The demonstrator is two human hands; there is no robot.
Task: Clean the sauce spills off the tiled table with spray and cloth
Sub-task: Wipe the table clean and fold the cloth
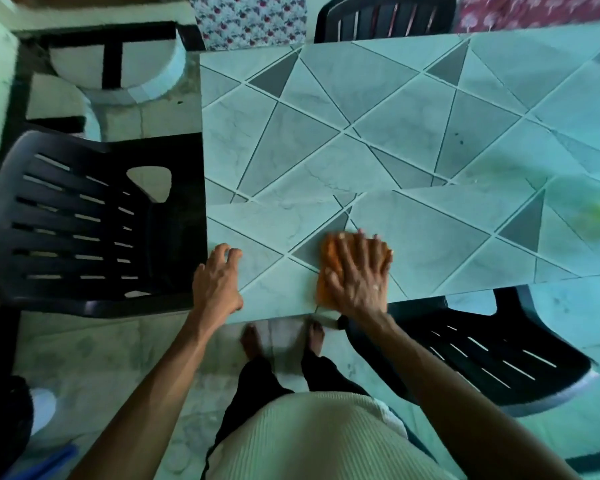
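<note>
Orange cloth (328, 252) — half-hidden under flat, spread right hand (359, 271); left hand (219, 282) loose on table (395, 133) edge.

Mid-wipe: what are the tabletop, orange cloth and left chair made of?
Tabletop: apparently glazed ceramic tile, marble-veined with grout lines and a soft sheen. Orange cloth: soft matte fabric, probably microfibre; too blurred to confirm. Left chair: moulded black plastic, slotted, slightly glossy.

Both bare arms reach forward; the left hand (219, 282) lies palm down with fingers loosely bent, the right hand (359, 271) flat, fingers straight and spread
</note>
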